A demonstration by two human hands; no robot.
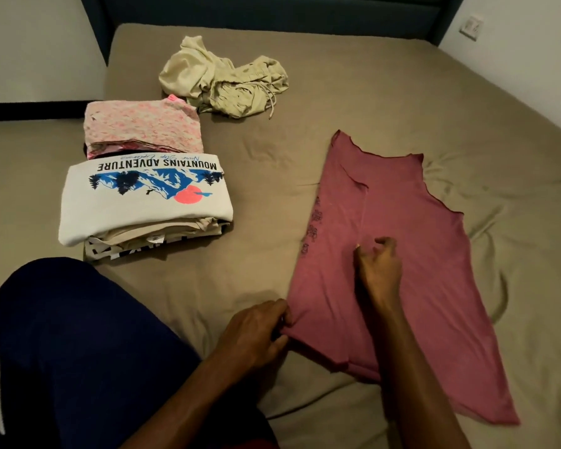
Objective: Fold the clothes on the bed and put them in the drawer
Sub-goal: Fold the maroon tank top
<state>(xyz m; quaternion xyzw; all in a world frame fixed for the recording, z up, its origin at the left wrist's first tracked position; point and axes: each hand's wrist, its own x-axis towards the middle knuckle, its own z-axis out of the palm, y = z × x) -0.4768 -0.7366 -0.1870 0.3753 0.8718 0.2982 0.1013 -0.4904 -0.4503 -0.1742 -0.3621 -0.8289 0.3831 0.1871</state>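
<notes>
1. Clothes lie on the bed (pixel 305 150), whose tan sheet is wrinkled; the nearest garment is a dusty-pink top (pixel 418 254) spread flat on the right half, partly folded lengthwise, with a faint printed pattern along its left edge.
2. Left hand (pixel 253 335): fingers curled, pinching the near left corner of the pink top at its hem.
3. Right hand (pixel 378 267): resting on the middle of the pink top, fingers loosely bent over the cloth beside the centre fold; whether they pinch the fabric I cannot tell.
4. Person's leg in dark navy trousers (pixel 78 351) fills the near left, resting on the sheet.
5. Just beyond the leg stands a stack of folded clothes; on top is a white T-shirt (pixel 143 202) printed "MOUNTAINS ADVENTURE" with blue peaks and a coral sun, and under it a beige garment and a black-and-white printed one show at the near edge.
6. Touching that stack on its far side is a 2nd folded pile topped by a pink patterned garment (pixel 143 128); more pink layers show beneath.
7. Farther back, just beside the pink pile, a pale yellow-green garment (pixel 224 79) with a drawstring lies crumpled and unfolded.
8. Farthest: a dark headboard (pixel 272 11), white walls, and a wall socket (pixel 472 26) at upper right.
</notes>
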